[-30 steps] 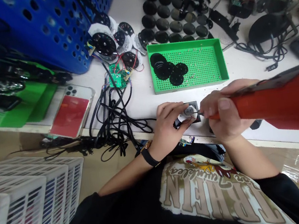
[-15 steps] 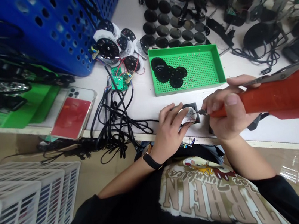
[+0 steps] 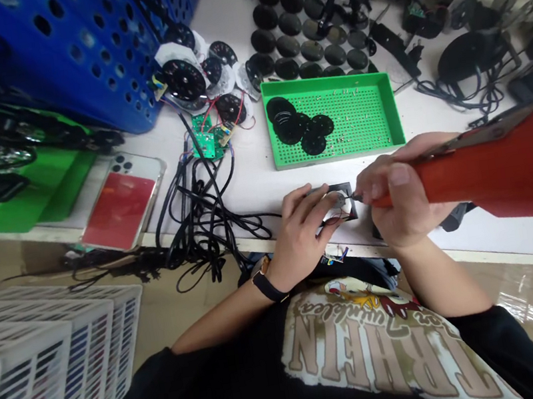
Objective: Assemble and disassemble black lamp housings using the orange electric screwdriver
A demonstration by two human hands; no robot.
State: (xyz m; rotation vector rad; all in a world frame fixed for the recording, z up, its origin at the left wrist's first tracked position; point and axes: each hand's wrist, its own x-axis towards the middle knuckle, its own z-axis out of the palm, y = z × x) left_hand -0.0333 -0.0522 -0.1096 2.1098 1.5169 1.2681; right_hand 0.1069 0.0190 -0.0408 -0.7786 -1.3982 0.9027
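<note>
Right hand [image 3: 399, 209] holds red soldering iron [image 3: 499, 166] | left hand [image 3: 300, 238] presses dial [image 3: 336, 200] | bench edge [image 3: 508, 254] near

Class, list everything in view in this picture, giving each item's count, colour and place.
perforated crate: one, blue, far left of the bench
perforated tray: one, green, mid-bench, holding black discs
loose discs: many, black, behind the tray
gauge dials: about five, black and white, beside the crate
circuit boards: two, green, below the dials
phone: one, red back, bench edge
cables: one tangle, black, mid-bench
stacked crates: several, white, floor, lower left
soldering iron: one, orange-red, right hand
dial part: one, white, on a black square frame
left hand: on the dial part
right hand: beside it
</note>
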